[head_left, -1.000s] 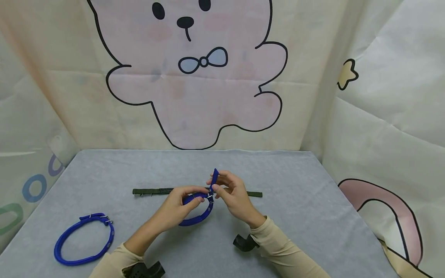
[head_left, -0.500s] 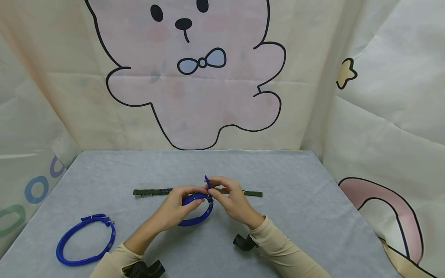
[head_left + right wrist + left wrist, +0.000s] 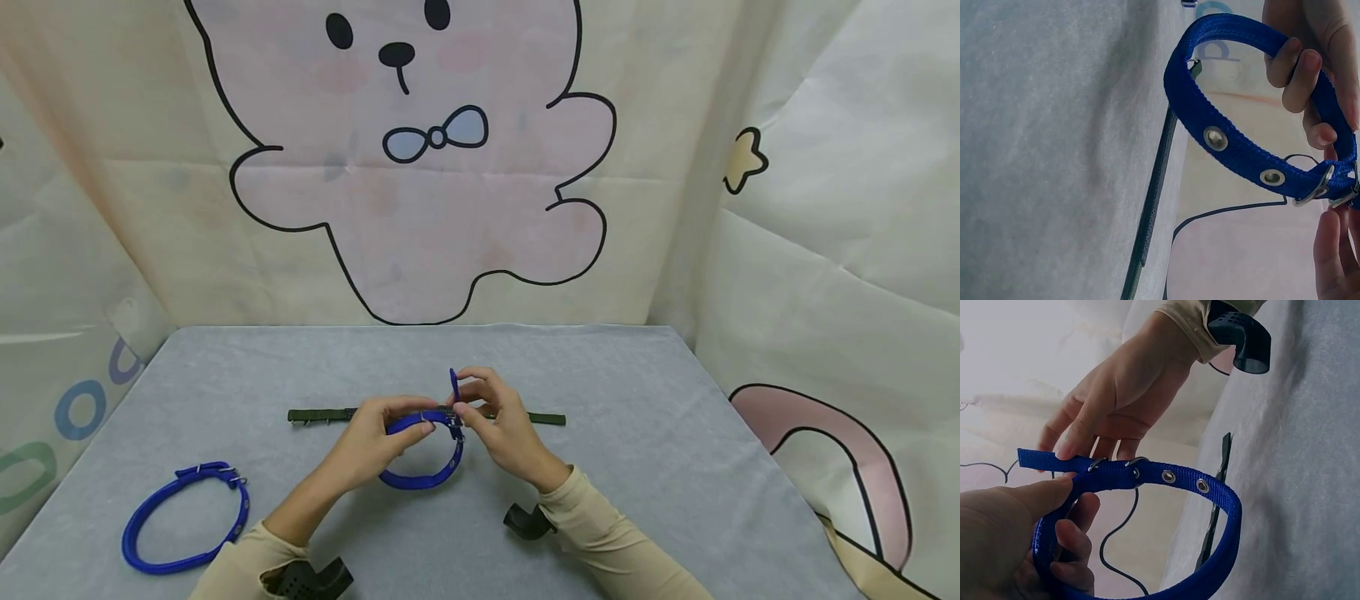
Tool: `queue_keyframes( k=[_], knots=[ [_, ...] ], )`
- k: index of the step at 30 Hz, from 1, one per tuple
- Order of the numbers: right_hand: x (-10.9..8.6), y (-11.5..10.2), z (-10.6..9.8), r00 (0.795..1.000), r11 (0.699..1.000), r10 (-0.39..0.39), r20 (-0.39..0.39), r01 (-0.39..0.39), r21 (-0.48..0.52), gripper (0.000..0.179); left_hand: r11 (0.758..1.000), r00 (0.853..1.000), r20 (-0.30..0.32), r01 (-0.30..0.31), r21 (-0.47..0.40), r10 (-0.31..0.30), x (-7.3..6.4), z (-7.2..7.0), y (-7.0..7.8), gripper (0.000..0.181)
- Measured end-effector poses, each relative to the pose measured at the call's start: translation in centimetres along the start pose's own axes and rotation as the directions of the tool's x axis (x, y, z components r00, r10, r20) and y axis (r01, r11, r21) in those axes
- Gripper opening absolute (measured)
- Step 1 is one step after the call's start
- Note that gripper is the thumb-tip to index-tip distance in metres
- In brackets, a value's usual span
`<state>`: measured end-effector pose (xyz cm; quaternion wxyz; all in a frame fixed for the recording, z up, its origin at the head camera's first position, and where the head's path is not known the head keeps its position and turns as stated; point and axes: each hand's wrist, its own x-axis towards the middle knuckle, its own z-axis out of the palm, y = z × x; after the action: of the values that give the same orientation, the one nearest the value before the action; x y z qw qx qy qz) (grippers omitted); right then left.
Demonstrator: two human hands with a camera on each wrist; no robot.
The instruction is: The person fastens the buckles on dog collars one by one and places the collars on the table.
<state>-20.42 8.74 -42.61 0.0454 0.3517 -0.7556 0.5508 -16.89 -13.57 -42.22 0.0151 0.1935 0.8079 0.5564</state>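
Observation:
A blue webbing collar point(image 3: 420, 482), with metal eyelets and a buckle, is held up as a loop over the table. My left hand point(image 3: 367, 446) grips its far left side, thumb on one face and fingers curled through the loop in the left wrist view. At the buckle point(image 3: 1099, 465), my right hand point(image 3: 512, 433) pinches the strap's free end point(image 3: 1038, 459) between thumb and fingers. That end passes through the buckle and sticks out beyond it. A metal D-ring point(image 3: 1317, 187) sits beside the buckle, and two eyelets point(image 3: 1215, 139) show on the band in the right wrist view.
A second blue collar point(image 3: 129, 533), buckled into a loop, lies at the table's left. Behind my hands a dark green strap point(image 3: 318, 415) lies straight across the grey tablecloth point(image 3: 637, 400). Printed fabric walls point(image 3: 675, 250) stand around the table's back and sides.
The strap's free end first stood up tall, then dipped between the hands, and now points up again, shorter. My left hand has shifted slightly left along the collar. The second collar has stayed put.

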Motion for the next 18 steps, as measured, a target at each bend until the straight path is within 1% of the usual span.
queue_keyframes(
  k=[4,7,12,18],
  knots=[
    [-0.03,-0.04,0.06,1.000,1.000,-0.004,0.001,0.004,-0.008,0.035,1.000,0.999,-0.024,0.024,-0.003,-0.024,-0.02,0.00,0.01,0.030],
    [-0.08,-0.02,0.13,1.000,1.000,-0.013,0.002,0.014,-0.023,0.035,1.000,0.999,-0.033,0.028,-0.007,-0.029,-0.03,0.02,0.02,0.030],
    [-0.21,0.01,0.20,0.999,0.996,-0.038,0.010,0.039,-0.081,0.035,0.999,0.999,-0.042,0.033,-0.006,-0.033,-0.04,0.00,0.04,0.030],
    [-0.25,-0.28,0.28,0.998,0.992,-0.039,0.039,0.044,-0.117,0.035,0.999,0.998,-0.060,0.031,-0.012,-0.032,-0.12,-0.05,0.01,0.027]
  ],
)
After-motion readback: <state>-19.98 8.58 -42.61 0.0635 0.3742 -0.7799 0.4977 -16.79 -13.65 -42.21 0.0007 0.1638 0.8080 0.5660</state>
